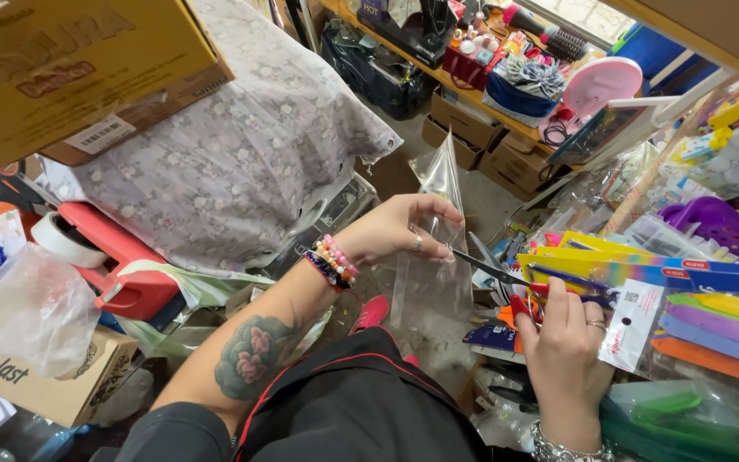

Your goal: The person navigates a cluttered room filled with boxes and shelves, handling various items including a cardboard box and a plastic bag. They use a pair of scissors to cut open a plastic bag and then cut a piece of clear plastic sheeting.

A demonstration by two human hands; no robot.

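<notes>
- The left hand (395,229) holds a clear plastic bag (434,257) upright in the air over the person's lap, its fingers (438,248) pinched together on the bag's right edge about halfway up.
- The right hand (562,342) grips a pair of scissors (515,282), fingers closed through the red handles; the blades point left and meet the bag just below the left fingertips.
- The blades look nearly shut at the bag's edge, so I judge a cut is only starting or is very short: the bag below and above shows whole, with no loose strip hanging off it.
- Whether the tip is already through the film I cannot tell; the plastic is clear and the spot is small.
- What seems left, by my reading: most of the cut across the bag, since its width to the left of the blades is unbroken.
- The bag looks empty; nothing shows inside it.
- Around the hands: packs of coloured card (643,274) just right of the scissors, a purple basket (720,227) beyond them, a red tape dispenser (117,265) far left, a floral cloth (241,145) draped behind.
- A beaded bracelet (333,261) sits on the left wrist.
</notes>
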